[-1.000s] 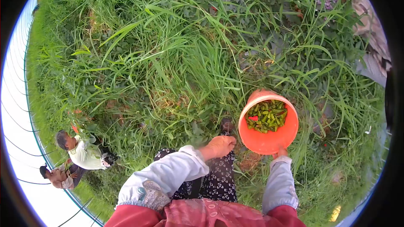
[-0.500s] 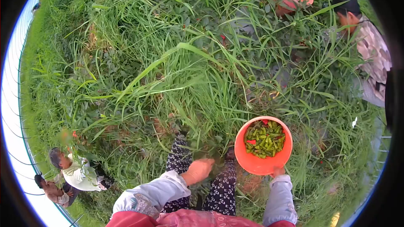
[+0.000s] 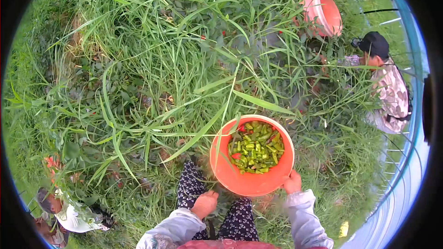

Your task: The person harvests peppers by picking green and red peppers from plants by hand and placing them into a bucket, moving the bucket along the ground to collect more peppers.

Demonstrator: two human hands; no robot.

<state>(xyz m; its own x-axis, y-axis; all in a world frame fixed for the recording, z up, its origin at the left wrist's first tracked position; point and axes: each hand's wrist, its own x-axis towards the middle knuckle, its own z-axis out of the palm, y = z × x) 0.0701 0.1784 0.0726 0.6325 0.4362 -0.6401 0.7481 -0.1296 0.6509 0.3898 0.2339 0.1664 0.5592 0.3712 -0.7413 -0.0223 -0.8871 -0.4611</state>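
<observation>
An orange bucket (image 3: 251, 185) hangs in front of my legs, tilted so its inside faces me. Green peppers (image 3: 258, 150) fill its bottom, with a few red ones among them. My right hand (image 3: 292, 182) is closed on the bucket's rim at its lower right side. Over my patterned trousers, my left hand (image 3: 205, 204) is curled into a loose fist, apart from the bucket, and nothing shows in it. Long grass blades cross the bucket's left edge.
Tall grass (image 3: 184, 83) and leafy plants with scattered red fruit cover the ground. A second orange bucket (image 3: 328, 16) leans at the upper right, near a crouching person in a dark cap (image 3: 387, 83). More people (image 3: 76, 214) are at lower left. A curved frame wall (image 3: 406, 170) runs along the right.
The bucket has moved left and nearer to me with my right hand on its rim. My left hand has moved down and left. The whole view has shifted, showing more of the right wall.
</observation>
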